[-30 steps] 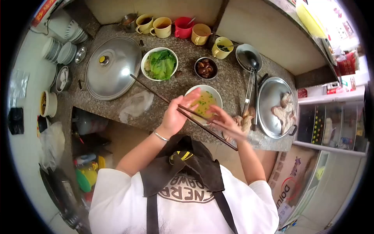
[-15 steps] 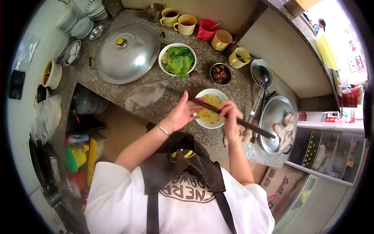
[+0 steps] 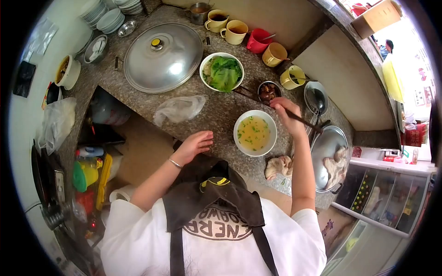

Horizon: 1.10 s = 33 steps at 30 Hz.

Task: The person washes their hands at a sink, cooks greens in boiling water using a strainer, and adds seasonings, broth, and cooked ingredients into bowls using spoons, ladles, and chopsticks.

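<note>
My right hand (image 3: 287,116) is closed around a pair of long dark chopsticks (image 3: 301,121), whose far ends point toward the bowl of lettuce. It is just beside a small metal bowl of brown meat pieces (image 3: 268,92), with the chopsticks crossing close to that bowl's rim. My left hand (image 3: 197,145) is empty, fingers stretched out, above the counter's front edge. Between both hands stands a white bowl of yellow broth with chopped green onion (image 3: 254,133). Farther back is a white bowl topped with green lettuce (image 3: 223,72).
A large domed metal lid (image 3: 163,57) covers the counter's back left, with a crumpled plastic bag (image 3: 179,109) in front. Several mugs (image 3: 235,32) line the wall. On the right are a ladle (image 3: 316,102), raw meat (image 3: 278,167) and a metal pan (image 3: 322,156).
My left hand has come off the chopsticks and drawn back to the left. My right hand has carried the chopsticks up from over the broth toward the meat bowl.
</note>
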Available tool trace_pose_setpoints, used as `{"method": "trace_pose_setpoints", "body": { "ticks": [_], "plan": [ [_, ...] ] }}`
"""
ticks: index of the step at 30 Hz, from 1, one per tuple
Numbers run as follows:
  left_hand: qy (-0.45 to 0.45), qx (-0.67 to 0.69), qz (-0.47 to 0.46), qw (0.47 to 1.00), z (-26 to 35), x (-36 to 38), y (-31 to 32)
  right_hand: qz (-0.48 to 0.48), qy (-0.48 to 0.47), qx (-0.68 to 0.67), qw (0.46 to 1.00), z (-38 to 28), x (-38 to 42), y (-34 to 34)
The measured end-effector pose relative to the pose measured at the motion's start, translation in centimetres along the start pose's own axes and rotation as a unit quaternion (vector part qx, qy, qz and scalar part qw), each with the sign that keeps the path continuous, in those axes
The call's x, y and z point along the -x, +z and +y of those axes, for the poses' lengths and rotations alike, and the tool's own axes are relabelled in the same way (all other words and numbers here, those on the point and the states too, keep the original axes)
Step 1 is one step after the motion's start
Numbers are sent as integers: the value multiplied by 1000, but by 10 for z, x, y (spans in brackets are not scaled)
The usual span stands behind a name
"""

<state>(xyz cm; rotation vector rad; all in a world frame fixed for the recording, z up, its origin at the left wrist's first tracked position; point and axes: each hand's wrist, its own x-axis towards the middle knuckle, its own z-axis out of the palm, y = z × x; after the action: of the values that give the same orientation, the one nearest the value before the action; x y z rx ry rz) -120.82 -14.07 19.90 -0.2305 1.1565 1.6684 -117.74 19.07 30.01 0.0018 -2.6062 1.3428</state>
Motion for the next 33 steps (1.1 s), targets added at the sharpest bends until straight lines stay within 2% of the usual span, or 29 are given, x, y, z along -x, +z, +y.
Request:
{"method": "trace_pose_setpoints", "body": {
  "ticks": [2,5,7,10,11,13,15,17,19,22,25,29,31,33],
  "plan": [
    [6,9,8,1000,0,3,-3,-8,78,-46,996,-4,-10,-7],
    [15,20,15,1000,2,6,-7,-22,123,-36,991,5,-19,-19],
    [24,35,17,999,3,7,-9,-17,119,-43,992,10,-20,-19],
    [33,45,20,998,2,6,-13,63,131,-143,979,36,-15,-14],
    [33,48,21,998,1,6,-14,60,131,-142,979,45,-12,-12],
    [28,52,27,998,2,5,-16,172,178,-254,935,58,-5,-8],
    [29,54,29,998,2,3,-16,203,170,-284,922,67,3,-3],
    [30,55,30,998,2,1,-17,299,194,-346,868,80,17,-1],
    [26,50,41,998,3,-3,-17,319,207,-345,858,85,31,-3],
    [25,53,44,997,1,-7,-20,387,223,-408,797,99,55,-5],
    [23,56,46,997,2,-9,-22,402,216,-441,773,98,75,-17],
    [18,52,62,997,2,-11,-20,379,182,-454,785,66,63,-21],
    [21,48,53,997,3,-13,-18,398,210,-427,784,47,40,-4],
    [22,44,52,997,4,-14,-14,331,156,-465,807,35,16,23]
  ]
}}
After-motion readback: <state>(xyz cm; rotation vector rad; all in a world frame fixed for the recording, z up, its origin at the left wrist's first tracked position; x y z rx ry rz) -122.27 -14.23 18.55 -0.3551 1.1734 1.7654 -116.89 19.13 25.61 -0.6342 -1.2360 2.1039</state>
